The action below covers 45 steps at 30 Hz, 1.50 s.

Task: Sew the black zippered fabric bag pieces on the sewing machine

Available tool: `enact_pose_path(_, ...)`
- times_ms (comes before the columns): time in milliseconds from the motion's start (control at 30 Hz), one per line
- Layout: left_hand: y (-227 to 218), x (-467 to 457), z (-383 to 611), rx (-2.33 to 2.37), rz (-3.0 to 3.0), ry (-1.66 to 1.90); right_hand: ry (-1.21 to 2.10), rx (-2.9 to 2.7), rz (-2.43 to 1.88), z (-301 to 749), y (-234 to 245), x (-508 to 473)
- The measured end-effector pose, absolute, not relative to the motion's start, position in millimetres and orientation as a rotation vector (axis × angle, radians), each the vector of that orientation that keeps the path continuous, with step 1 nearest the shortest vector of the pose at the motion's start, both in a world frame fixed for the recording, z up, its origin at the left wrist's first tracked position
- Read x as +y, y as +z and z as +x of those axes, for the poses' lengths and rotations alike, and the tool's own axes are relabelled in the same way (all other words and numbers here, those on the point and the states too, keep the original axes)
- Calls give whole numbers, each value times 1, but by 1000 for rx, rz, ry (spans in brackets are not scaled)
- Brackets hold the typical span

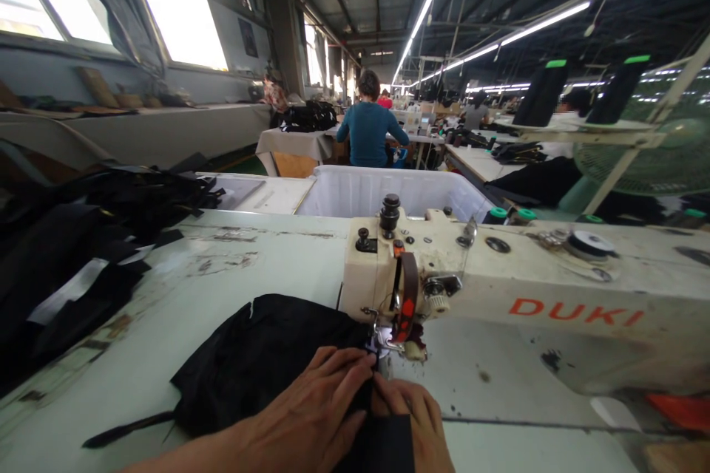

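Black fabric [266,355] lies spread on the sewing machine table, its right edge at the needle area of the sewing machine [388,273]. A narrow black strip [130,427] trails from it to the left. My left hand [316,403] rests on top of the fabric, fingers stretched towards the lit presser foot [380,340]. Close on its right, my right hand [413,414] has its fingers bent and closed on the fabric's edge, the fingertips partly hidden. A flat, straight-edged black piece [391,443] shows between the two hands.
A heap of black fabric pieces [72,259] covers the table's left side. Behind the machine stands a white plastic bin [388,181]. Thread cones [615,92] and a green fan [665,140] are at right. A person in a teal top [369,129] sits ahead, facing away.
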<state>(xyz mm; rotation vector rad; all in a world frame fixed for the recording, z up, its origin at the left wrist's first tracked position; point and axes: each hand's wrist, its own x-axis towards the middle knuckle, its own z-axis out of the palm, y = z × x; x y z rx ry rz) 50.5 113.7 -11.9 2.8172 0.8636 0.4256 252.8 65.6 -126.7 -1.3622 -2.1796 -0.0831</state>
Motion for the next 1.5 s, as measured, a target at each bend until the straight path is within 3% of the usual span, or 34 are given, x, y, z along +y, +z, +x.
enact_pose_path(133, -20, 111, 53, 863, 2834, 475, 72, -2320, -1189, 270, -83, 77)
enact_pose_path(233, -23, 107, 53, 886, 2906, 500, -4, -2317, -1249, 273, -70, 85)
enact_pose_path(1033, -30, 127, 58, 960, 2668, 562, -351, -2317, -1295, 267, -91, 108)
enact_pose_path(1500, -37, 124, 66, 1030, 2620, 694, -149, -2256, -1297, 275, -84, 104)
